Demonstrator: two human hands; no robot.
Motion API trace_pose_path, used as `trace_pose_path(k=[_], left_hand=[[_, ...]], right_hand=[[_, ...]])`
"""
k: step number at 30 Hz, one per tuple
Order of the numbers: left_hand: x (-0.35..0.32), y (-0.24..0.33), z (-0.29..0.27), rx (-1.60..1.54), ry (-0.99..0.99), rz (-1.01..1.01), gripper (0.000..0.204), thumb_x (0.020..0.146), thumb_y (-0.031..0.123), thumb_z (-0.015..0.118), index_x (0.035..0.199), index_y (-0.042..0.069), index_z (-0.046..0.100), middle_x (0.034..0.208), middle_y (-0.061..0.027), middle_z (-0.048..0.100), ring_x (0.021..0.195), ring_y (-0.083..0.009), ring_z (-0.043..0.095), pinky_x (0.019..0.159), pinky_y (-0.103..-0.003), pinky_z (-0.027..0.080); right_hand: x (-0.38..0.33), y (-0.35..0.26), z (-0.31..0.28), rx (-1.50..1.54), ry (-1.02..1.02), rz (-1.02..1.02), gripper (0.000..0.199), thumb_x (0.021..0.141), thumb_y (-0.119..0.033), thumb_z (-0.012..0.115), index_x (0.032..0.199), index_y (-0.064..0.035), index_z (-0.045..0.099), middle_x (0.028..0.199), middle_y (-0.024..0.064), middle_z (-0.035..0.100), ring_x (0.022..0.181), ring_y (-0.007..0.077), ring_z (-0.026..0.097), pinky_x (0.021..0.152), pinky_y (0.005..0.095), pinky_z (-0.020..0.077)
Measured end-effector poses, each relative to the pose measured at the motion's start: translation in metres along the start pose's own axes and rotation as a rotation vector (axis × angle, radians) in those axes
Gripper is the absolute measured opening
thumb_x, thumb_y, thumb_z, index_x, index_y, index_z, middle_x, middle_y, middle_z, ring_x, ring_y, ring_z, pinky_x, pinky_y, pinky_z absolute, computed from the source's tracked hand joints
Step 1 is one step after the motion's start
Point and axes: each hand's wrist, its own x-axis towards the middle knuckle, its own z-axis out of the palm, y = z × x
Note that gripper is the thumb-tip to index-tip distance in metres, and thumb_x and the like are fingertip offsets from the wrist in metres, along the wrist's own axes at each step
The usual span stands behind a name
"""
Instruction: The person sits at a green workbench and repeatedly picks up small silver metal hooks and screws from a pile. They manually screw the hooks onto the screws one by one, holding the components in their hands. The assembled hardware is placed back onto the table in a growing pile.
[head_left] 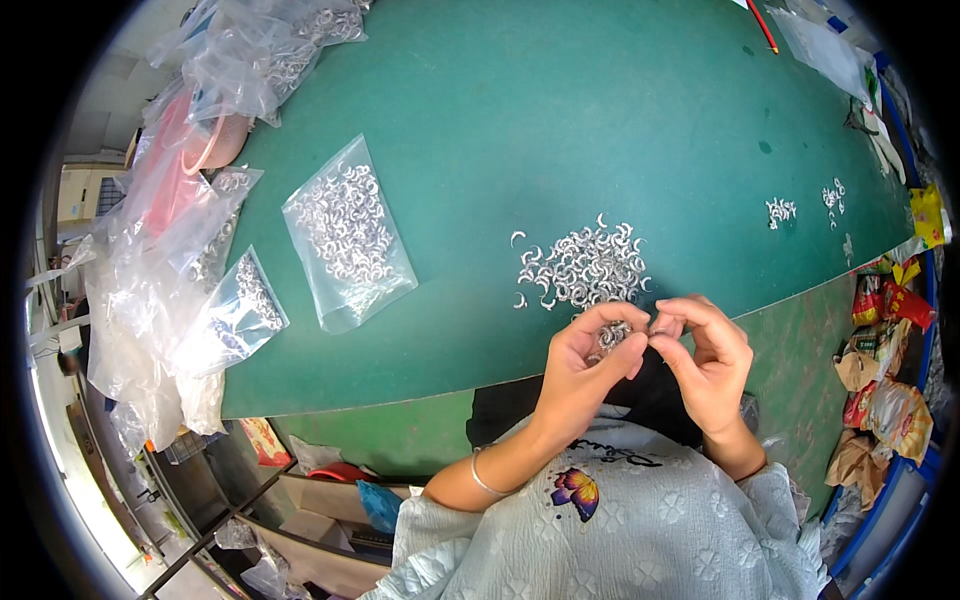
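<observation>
A cluster of small C-shaped silvery metal pieces (pixel 612 335) sits in my left hand (pixel 572 375), whose fingers and thumb curl round them. Close beside it, my right hand (pixel 712 360) has thumb and forefinger pinched together near the left fingertips. Whatever lies in that pinch is too small to make out. Just beyond both hands, a loose pile of the same curved metal pieces (pixel 590 265) is spread on the green tabletop (pixel 480 130). Both hands are over the table's near edge.
Left of the pile lies a clear bag of metal pieces (pixel 350 235), with a smaller filled bag (pixel 245 300) beyond. Plastic bags and a pink basket (pixel 220 145) crowd the left edge. Two small groups of pieces (pixel 780 212) lie at right. A red pen (pixel 765 30) is at the far right.
</observation>
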Motion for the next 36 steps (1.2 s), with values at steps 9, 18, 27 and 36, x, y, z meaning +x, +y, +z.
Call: trace_pose_path(k=[9, 18, 27, 36], left_hand=[[0.002, 0.006, -0.005, 0.274, -0.021, 0.044, 0.009, 0.082, 0.003, 0.058, 0.090, -0.001, 0.059, 0.083, -0.0030, 0.056, 0.063, -0.0053, 0.043, 0.053, -0.020, 0.034], [0.007, 0.001, -0.019, -0.279, -0.086, -0.220, 0.014, 0.087, 0.013, 0.052, 0.090, 0.000, 0.055, 0.078, -0.0042, 0.051, 0.063, -0.0082, 0.041, 0.056, -0.022, 0.035], [0.005, 0.000, -0.016, -0.242, -0.060, -0.126, 0.014, 0.087, 0.011, 0.050, 0.095, 0.000, 0.054, 0.088, -0.0085, 0.054, 0.072, -0.0121, 0.049, 0.062, -0.025, 0.041], [0.006, -0.002, -0.012, 0.021, 0.127, 0.007, 0.018, 0.082, 0.002, 0.059, 0.100, 0.000, 0.056, 0.083, -0.0025, 0.055, 0.063, -0.0044, 0.044, 0.054, -0.019, 0.035]], right_hand=[[0.006, -0.007, -0.001, -0.343, 0.004, -0.275, 0.027, 0.064, 0.007, 0.069, 0.089, 0.0026, 0.060, 0.070, 0.0084, 0.059, 0.063, 0.0169, 0.055, 0.056, 0.0271, 0.0441], [0.015, 0.004, -0.009, -0.091, -0.075, -0.046, 0.021, 0.067, 0.003, 0.067, 0.086, 0.0028, 0.060, 0.078, 0.0090, 0.060, 0.070, 0.0173, 0.055, 0.061, 0.0283, 0.0430], [0.036, 0.037, 0.005, -0.725, 0.022, -0.256, 0.015, 0.066, -0.001, 0.067, 0.080, -0.0027, 0.061, 0.083, 0.0075, 0.056, 0.077, 0.0248, 0.050, 0.067, 0.0333, 0.0373], [0.023, 0.008, 0.000, -0.374, -0.055, -0.126, 0.012, 0.067, 0.002, 0.066, 0.078, -0.0002, 0.061, 0.075, 0.0092, 0.061, 0.070, 0.0226, 0.054, 0.068, 0.0302, 0.0421]])
